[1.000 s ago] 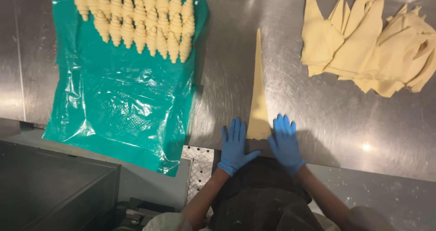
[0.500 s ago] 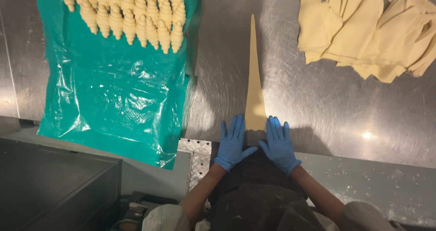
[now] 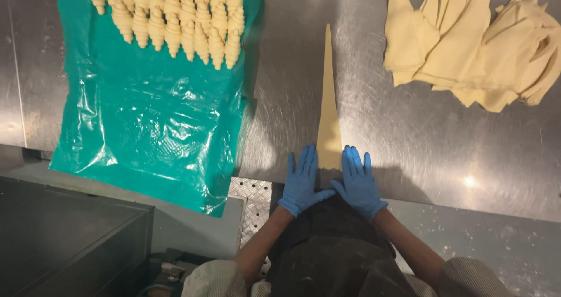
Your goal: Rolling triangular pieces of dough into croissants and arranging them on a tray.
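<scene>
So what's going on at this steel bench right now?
A person in blue gloves has the left hand and right hand flat at the wide end of a long pale dough triangle on the steel table. Rolled pastries sit on a green plastic sheet; cut triangles are piled far right.

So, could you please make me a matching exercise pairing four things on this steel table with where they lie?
Things:
1. rolled croissants
2. long dough triangle
3. pile of cut dough triangles
4. green plastic sheet

Places:
A. far right
B. between the gloved hands
C. left half, under the rolls
D. far left, in rows

Pairs: 1-D, 2-B, 3-A, 4-C
</scene>
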